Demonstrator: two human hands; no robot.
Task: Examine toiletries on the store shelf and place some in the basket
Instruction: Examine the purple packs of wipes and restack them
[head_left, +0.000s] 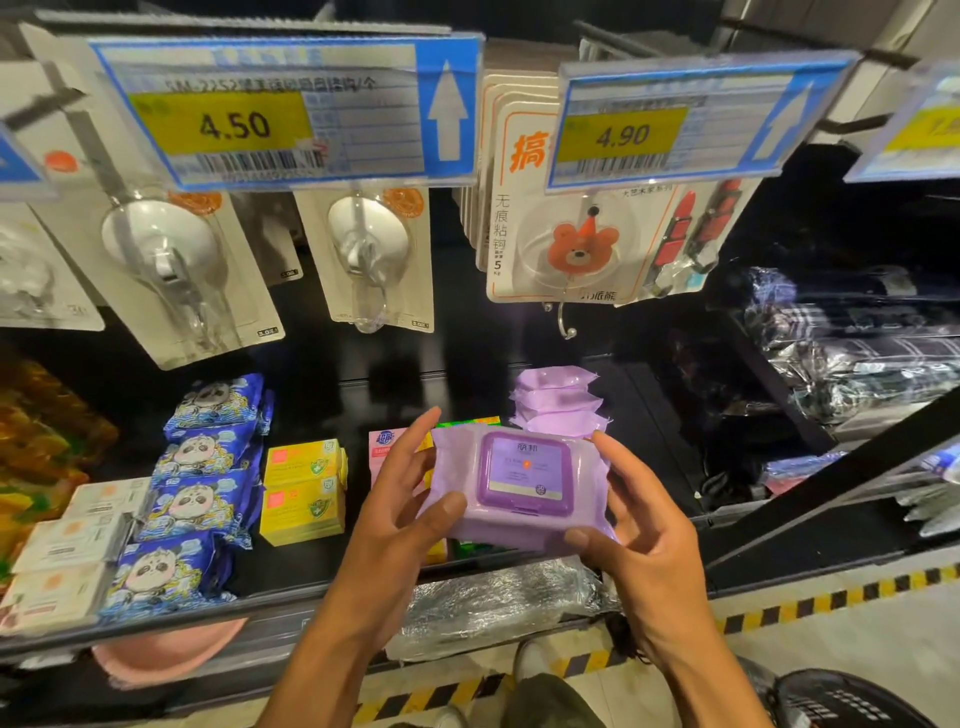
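I grip the purple wipes pack (519, 483) lid-up between left hand (410, 499) and right hand (639, 525), long axis left–right, over the shelf (270, 621) edge; the apparent basket (852, 699) lies near-right, closer to my right hand.

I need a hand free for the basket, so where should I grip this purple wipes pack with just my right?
Probably from the right end, where your right hand holds it now: thumb on top beside the stiff square lid, fingers under the wipes pack. Its wrap looks soft and the crimped ends thin, so clamp the thick body.
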